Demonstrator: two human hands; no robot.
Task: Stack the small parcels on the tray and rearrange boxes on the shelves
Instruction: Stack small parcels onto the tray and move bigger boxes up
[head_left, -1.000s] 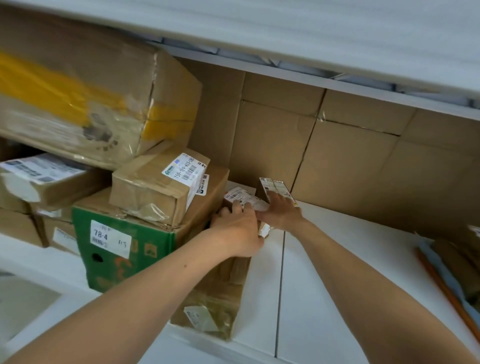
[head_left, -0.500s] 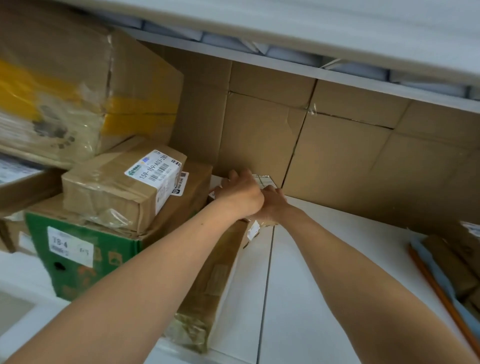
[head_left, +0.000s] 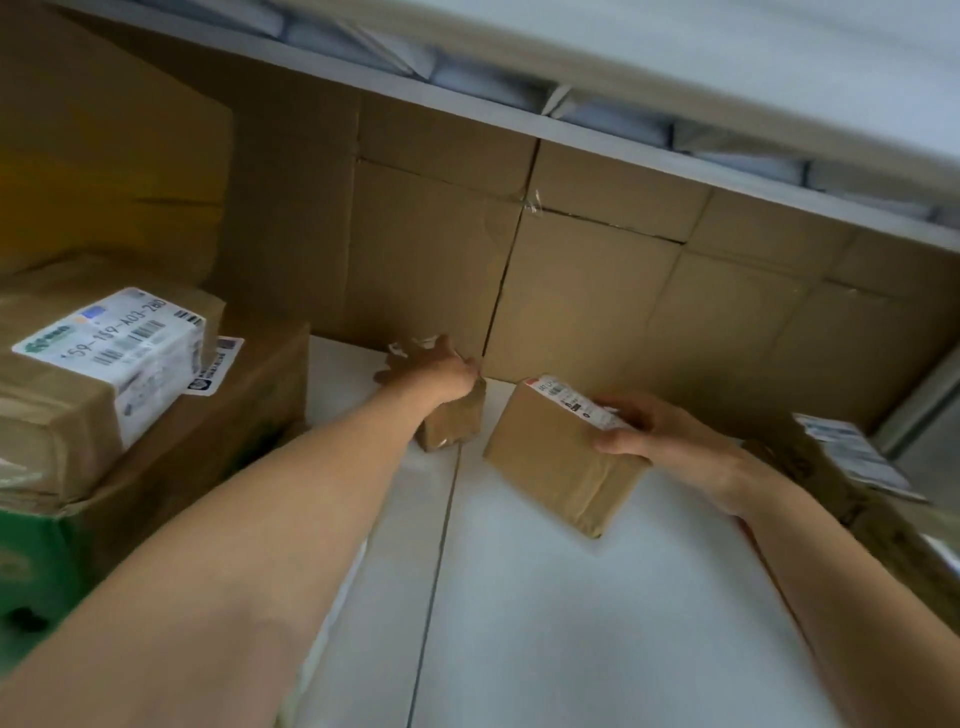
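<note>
In the head view, a larger parcel (head_left: 550, 462) is held tilted above the white shelf (head_left: 545, 623) in the grip of the right hand (head_left: 660, 441), with the thumb on its near face and the fingers curled across its label. Just to its left, against the cardboard backing (head_left: 597, 301), a small parcel (head_left: 454, 423) is covered by the left hand (head_left: 439, 371); whether that grip is closed cannot be told. The parcels are near each other but apart. Room is limited by a labelled box (head_left: 93, 374) on a green box (head_left: 31, 566) at the left and a long carton (head_left: 852, 499) at the right.

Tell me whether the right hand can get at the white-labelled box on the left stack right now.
Probably not: the right hand grips a brown parcel, and the left arm lies across the way to the white-labelled box.
</note>
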